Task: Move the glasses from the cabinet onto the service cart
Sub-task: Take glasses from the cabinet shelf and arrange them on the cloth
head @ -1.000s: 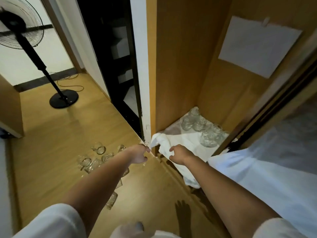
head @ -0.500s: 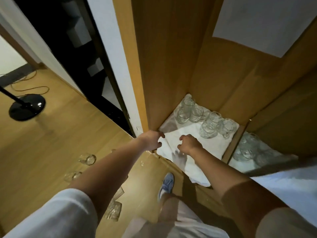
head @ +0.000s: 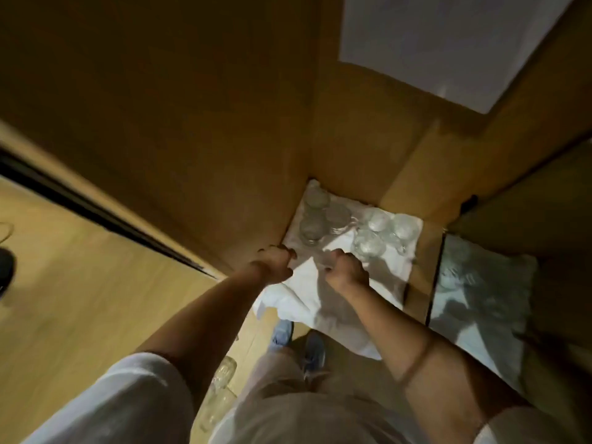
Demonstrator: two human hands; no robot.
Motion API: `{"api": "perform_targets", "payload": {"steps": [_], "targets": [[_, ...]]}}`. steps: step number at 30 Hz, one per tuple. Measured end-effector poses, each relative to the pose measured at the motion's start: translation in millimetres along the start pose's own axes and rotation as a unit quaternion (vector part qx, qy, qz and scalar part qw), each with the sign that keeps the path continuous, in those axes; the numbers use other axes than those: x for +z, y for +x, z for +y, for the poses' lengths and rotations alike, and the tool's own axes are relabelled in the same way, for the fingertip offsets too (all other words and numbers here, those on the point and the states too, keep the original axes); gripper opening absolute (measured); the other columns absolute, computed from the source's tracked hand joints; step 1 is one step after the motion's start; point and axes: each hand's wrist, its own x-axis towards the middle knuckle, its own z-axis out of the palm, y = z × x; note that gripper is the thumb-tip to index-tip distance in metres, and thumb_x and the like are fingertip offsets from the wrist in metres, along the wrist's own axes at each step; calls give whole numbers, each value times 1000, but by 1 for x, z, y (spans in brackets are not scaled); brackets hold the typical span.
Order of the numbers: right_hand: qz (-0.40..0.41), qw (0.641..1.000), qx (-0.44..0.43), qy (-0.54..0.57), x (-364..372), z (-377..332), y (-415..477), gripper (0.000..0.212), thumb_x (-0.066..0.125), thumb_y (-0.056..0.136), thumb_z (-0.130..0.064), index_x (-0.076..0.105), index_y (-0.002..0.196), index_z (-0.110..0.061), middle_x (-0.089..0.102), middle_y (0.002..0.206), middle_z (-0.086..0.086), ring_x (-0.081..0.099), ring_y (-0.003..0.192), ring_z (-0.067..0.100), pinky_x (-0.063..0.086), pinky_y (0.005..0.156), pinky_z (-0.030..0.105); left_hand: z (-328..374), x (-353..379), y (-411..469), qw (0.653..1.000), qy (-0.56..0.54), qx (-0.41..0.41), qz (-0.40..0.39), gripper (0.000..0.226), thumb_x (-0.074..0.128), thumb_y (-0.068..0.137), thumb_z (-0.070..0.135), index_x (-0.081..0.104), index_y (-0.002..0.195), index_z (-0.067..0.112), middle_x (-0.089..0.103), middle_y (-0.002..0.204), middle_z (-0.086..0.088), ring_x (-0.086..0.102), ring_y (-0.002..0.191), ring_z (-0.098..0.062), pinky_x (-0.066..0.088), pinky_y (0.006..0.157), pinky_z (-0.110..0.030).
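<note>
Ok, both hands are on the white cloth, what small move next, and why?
Probably draw the white cloth slowly forward: left hand and right hand both grip its front part, and the clear drinking glasses stand on it, deep in the wooden cabinet.

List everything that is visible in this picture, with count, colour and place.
cabinet: one, brown wood, open
white cloth: one, white, on cabinet floor, hanging over the front
glasses: about six, clear, on the white cloth
paper sheet: one, white, on cabinet back wall
second cloth: one, white, right compartment
floor glasses: at least two, clear, on the wooden floor
shoes: two, blue, below the cloth
left hand: one, grips the white cloth
right hand: one, grips the white cloth
</note>
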Motion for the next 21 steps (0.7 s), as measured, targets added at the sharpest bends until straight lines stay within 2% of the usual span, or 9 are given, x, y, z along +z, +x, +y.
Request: {"api": "perform_targets", "payload": {"steps": [5, 7, 10, 13, 17, 21], "targets": [[61, 993, 58, 84, -24, 38, 30, 49, 56, 90, -26, 42, 136, -19, 51, 133, 9, 46, 125, 29, 42, 100, 43, 24, -18, 71, 998, 11, 58, -12, 53, 53, 91, 25, 38, 142, 18, 48, 139, -10, 47, 126, -27, 39, 101, -34], [77, 986, 91, 119, -19, 56, 42, 49, 54, 88, -28, 43, 135, -20, 51, 133, 6, 46, 126, 26, 41, 100, 39, 29, -13, 100, 997, 33, 70, -8, 53, 53, 89, 26, 39, 140, 23, 52, 137, -6, 49, 125, -26, 39, 102, -35], [126, 969, 98, 186, 3, 78, 65, 48, 57, 86, -30, 49, 131, -17, 55, 128, 5, 49, 123, 24, 43, 97, 38, 27, 1, 142, 995, 53, 79, 6, 47, 55, 88, 26, 45, 134, 24, 55, 133, -5, 53, 120, -27, 44, 97, -34], [130, 971, 96, 174, 35, 96, 97, 50, 59, 91, -27, 44, 137, -15, 50, 136, 8, 46, 127, 25, 42, 101, 39, 19, 25, 184, 991, 97, 87, 25, 42, 56, 88, 30, 49, 128, 19, 57, 126, -5, 53, 118, -25, 43, 96, -33], [105, 979, 90, 152, 79, 116, 143, 58, 57, 93, -33, 35, 144, -14, 41, 145, 8, 33, 137, 24, 32, 109, 34, 7, 69, 237, 980, 168, 100, 34, 45, 57, 88, 40, 47, 125, 17, 58, 121, -5, 53, 116, -24, 40, 93, -34], [129, 977, 82, 148, 108, 134, 189, 65, 58, 92, -30, 29, 147, -13, 33, 151, 10, 25, 141, 24, 28, 111, 35, 4, 95, 276, 987, 129, 96, 4, 54, 63, 87, 37, 43, 129, 11, 54, 127, -13, 50, 120, -32, 45, 90, -40]]}}
